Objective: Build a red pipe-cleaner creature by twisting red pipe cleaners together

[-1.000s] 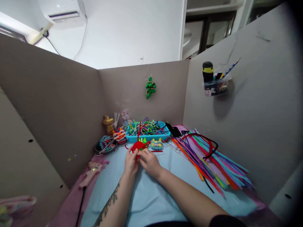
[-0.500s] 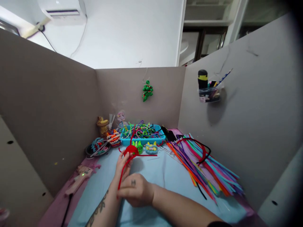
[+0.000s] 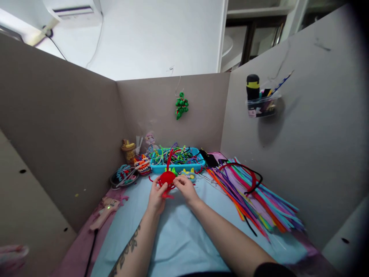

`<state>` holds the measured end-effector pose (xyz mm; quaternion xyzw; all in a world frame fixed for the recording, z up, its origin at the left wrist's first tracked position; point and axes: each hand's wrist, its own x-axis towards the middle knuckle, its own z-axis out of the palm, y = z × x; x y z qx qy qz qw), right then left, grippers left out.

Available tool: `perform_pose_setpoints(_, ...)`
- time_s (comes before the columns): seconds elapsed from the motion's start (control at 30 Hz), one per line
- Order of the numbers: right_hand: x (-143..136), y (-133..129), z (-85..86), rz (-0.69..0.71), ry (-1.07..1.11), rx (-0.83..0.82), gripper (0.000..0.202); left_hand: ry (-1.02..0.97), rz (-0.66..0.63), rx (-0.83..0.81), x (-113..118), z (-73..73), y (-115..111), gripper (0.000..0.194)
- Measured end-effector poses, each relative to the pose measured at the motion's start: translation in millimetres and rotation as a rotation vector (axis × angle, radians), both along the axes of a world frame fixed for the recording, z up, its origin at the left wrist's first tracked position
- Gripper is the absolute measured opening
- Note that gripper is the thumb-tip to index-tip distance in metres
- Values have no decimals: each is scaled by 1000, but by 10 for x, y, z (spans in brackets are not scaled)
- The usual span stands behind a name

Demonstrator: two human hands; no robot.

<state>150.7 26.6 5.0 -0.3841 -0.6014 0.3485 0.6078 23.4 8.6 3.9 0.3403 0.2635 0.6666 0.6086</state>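
Note:
A round red piece of pipe-cleaner work (image 3: pixel 167 178) is held above the blue cloth, with red stems sticking up and out to the left. My left hand (image 3: pixel 157 195) grips it from the left, thumb on its front. At its right edge, my right hand (image 3: pixel 185 187) pinches it or a stem with fingertips together; the exact hold is too small to tell. Just behind are a green figure (image 3: pixel 173 171), partly covered, and a blue and yellow one (image 3: pixel 188 175).
A blue tray (image 3: pixel 178 168) of tangled stems stands at the back. Colourful pipe cleaners (image 3: pixel 253 196) lie at right. At left are a dark bowl (image 3: pixel 124 177), an orange and white woven piece (image 3: pixel 142 165) and a pink corded tool (image 3: pixel 105 213).
My right hand has moved up and away from the lower stem end to the red piece's right edge. The long stem no longer hangs down toward me. The view has shifted slightly.

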Motion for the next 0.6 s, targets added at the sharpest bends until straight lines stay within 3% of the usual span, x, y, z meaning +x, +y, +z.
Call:
perform_pose_setpoints(0.2, -33, 22, -65, 79, 179, -192, 19, 46, 19, 12, 42, -1, -4, 57)
perform_pose_setpoints(0.4, 8, 25, -56, 5, -4, 6, 18, 81, 64, 13, 64, -14, -4, 64)
perform_pose_setpoints(0.6, 3, -42, -53, -233, -91, 22, 12, 24, 85, 6, 52, -27, 17, 55)
